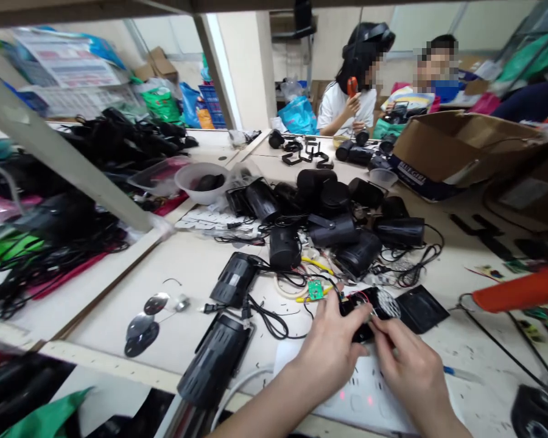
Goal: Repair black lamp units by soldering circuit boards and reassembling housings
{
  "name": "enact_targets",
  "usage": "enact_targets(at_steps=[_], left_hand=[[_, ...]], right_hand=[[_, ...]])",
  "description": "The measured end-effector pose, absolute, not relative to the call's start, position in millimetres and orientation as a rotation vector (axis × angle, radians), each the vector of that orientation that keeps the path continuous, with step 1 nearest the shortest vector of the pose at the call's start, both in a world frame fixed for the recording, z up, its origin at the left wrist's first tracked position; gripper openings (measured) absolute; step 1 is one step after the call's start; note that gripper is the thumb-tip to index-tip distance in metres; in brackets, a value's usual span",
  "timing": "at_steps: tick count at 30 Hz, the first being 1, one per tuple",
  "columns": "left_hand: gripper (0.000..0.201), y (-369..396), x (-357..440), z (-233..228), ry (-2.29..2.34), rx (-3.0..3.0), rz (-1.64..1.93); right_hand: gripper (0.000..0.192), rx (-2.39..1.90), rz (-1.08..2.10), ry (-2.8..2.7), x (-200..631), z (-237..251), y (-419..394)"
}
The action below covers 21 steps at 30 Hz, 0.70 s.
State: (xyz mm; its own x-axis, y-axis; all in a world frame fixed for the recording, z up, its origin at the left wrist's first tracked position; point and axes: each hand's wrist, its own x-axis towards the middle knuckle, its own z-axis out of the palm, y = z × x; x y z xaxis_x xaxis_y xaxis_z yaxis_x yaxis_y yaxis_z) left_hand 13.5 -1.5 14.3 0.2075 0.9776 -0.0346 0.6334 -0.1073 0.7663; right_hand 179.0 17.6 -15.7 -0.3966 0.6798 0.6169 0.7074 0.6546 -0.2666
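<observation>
My left hand grips an opened black housing with thin red wires inside, its thumb and fingers across the near part. From the right, my right hand meets it with thumb and fingers pinched at the housing's near edge. What the right fingertips hold is too small to make out. A small green circuit board lies just beyond my left fingers, beside pliers with yellow handles. To the right of the housing is a flat black square cover. Under both hands sits a white power strip with red lights.
Several black cylindrical housings with cords are heaped ahead. Two more, one a slotted black housing, stand at left near small round discs. An orange bar juts in from the right. Beyond, a cardboard box and two people.
</observation>
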Motion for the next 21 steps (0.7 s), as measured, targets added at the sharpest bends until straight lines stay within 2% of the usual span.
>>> enact_targets(at_steps=[6, 12, 14, 18, 21], left_hand=[[0.072, 0, 14, 14, 1.51, 1.785, 0.684], [0.081, -22, -4, 13, 1.486, 1.783, 0.729], [0.073, -32, -23, 16, 1.539, 1.844, 0.775], [0.035, -37, -77, 25, 1.774, 1.964, 0.838], [0.028, -25, -117, 29, 2.014, 2.09, 0.832]], right_hand=[[0.031, -1.073, -0.11, -2.179, 179, -16, 21], [0.029, -1.099, -0.132, -2.161, 174, -13, 17], [0.028, -1.111, -0.123, -2.161, 173, -12, 17], [0.025, -1.129, -0.091, -2.169, 173, -11, 15], [0.024, -1.144, -0.068, -2.182, 176, -11, 13]])
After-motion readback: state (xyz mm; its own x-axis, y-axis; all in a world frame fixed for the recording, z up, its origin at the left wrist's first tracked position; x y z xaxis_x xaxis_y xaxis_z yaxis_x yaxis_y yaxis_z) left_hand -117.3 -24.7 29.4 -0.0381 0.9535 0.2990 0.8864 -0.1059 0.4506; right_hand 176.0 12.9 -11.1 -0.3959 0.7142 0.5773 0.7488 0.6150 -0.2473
